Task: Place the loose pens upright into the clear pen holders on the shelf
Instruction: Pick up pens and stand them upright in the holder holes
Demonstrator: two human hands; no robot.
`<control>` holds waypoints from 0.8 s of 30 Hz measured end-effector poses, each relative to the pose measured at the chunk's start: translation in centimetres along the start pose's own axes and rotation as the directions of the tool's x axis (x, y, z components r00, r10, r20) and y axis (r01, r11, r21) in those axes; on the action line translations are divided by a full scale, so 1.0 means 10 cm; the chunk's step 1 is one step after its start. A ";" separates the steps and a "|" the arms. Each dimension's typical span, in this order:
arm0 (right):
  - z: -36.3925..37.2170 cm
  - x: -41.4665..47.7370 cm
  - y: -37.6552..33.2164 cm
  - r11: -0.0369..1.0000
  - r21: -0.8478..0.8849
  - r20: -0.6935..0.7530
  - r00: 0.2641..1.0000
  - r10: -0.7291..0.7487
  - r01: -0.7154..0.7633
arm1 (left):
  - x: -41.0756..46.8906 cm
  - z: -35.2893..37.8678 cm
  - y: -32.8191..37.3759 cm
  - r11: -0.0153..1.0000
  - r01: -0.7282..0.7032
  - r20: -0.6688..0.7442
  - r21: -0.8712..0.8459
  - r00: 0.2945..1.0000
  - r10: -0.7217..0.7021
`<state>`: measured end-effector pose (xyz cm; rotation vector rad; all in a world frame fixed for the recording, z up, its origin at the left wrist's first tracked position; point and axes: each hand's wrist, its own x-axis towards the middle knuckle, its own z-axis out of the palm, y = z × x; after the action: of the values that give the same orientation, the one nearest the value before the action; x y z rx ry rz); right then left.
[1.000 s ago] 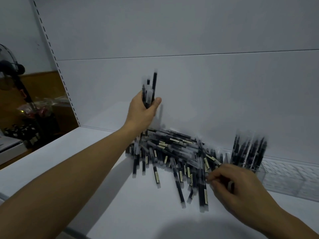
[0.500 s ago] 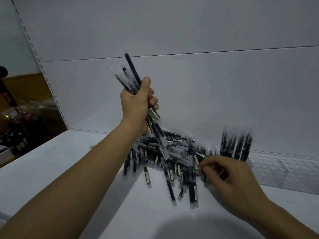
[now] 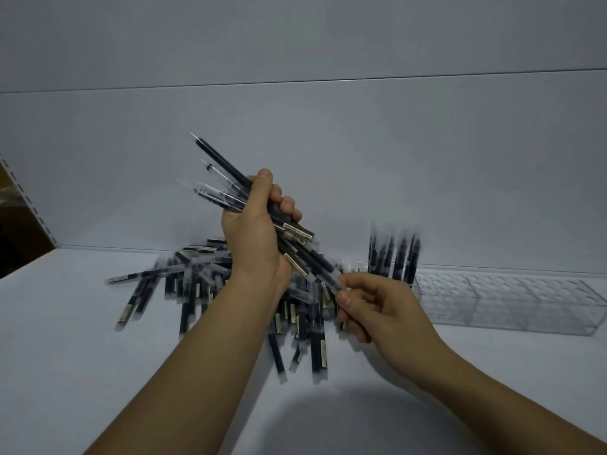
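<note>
Left hand [image 3: 253, 238] is gripping a bundle of pens [image 3: 223, 172] in a closed fist, long axes slanting from upper left down to lower right; right hand [image 3: 384, 310] is pinching the low end of one pen [image 3: 320, 265]. Clear pen holders [image 3: 492, 307] are sitting right of both hands, nearer the right hand, so that pen is likely needing a turn upright, then a carry rightward.

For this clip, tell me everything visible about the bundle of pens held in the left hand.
The bundle of slim dark pens with clear plastic caps holds several pens; the exact count is unclear. Pale beige labels show near their lower ends. The pens fan out loosely, tilted from upper left to lower right, raised above the pile of loose dark pens on the white shelf. The left hand grips them round the middle; the right hand pinches the lower end of one pen.
</note>
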<state>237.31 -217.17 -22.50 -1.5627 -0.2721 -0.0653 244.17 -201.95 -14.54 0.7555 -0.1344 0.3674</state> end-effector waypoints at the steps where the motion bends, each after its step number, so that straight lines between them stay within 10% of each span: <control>1: 0.00 0.00 0.01 1.000 -0.003 0.005 1.000 0.003 -0.003 | -0.01 -0.01 -0.02 1.000 0.004 0.004 0.002 1.000 -0.004; 15: -0.07 0.02 -0.11 0.999 0.027 -0.022 0.999 0.023 -0.023 | -0.17 -0.13 -0.29 0.958 0.253 0.049 -0.137 0.967 -0.248; 24: -0.45 0.14 -0.30 0.973 0.093 -0.115 0.973 -0.200 0.211 | 0.07 -0.38 -0.09 0.981 0.159 -0.015 -0.107 0.987 -0.162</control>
<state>238.58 -221.54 -19.20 -1.4175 -0.3491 -0.2902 245.15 -199.68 -17.71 0.6523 -0.0691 0.2140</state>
